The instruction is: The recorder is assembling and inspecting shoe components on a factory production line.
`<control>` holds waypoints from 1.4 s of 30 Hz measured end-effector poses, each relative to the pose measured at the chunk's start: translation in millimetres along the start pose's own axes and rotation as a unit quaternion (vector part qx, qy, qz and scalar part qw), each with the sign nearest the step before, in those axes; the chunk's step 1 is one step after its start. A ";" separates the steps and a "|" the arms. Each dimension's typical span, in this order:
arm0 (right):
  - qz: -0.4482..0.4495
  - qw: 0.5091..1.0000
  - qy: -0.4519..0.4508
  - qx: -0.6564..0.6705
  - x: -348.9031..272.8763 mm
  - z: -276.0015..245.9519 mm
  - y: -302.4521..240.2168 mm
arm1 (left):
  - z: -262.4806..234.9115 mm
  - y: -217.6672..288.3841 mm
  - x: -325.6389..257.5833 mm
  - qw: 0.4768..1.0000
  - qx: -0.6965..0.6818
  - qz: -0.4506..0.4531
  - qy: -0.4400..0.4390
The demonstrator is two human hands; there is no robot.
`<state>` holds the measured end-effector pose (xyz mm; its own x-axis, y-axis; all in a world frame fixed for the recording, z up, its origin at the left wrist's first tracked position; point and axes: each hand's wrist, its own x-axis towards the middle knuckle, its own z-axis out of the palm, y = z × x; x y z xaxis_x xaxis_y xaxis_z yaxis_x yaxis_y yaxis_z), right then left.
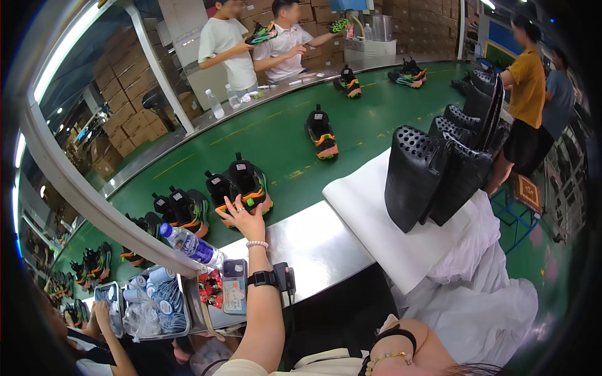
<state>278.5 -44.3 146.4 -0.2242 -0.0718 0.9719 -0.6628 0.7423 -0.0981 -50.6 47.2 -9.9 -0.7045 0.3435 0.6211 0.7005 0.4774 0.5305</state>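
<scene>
My left hand (244, 219) is spread open against the heels of a pair of black sneakers with orange and green soles. Its fingers lie on the left sneaker (221, 188), and the thumb is by the right sneaker (249, 178). Both stand upright side by side on the green conveyor belt (282, 141). A beaded bracelet and a black wrist strap circle that arm. My right arm is bent at the lower edge, showing a gold bracelet (390, 357); the hand itself lies outside the picture.
Black perforated boot-shaped forms (417, 182) stand on white sheeting (357, 194) at right. A water bottle (191, 243), a small plastic case (234, 288) and a tray of blue-and-white rolls (182, 313) sit left of my arm. More sneakers (323, 135) line the belt; several people work around it.
</scene>
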 end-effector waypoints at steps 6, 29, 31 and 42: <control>0.000 1.000 0.011 0.010 3.8 -16.0 -12.0 | -8.1 1.9 -4.1 0.998 0.041 0.005 0.054; 0.576 0.805 0.045 -0.137 -123.2 2.3 85.8 | 71.6 71.9 56.4 0.956 -0.203 0.155 -0.141; 0.560 0.809 0.036 -0.175 -151.4 9.4 97.3 | 95.5 76.1 78.8 0.955 -0.109 0.197 -0.194; 0.488 0.839 0.002 -0.242 -156.3 17.4 95.8 | 157.7 148.3 143.9 0.855 0.090 0.306 -0.408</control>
<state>237.7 26.4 -18.6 -0.4880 0.7286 0.4807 0.2026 0.6302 -0.7496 -66.1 295.0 67.2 -0.1090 0.9888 0.1023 0.9895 0.0981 0.1060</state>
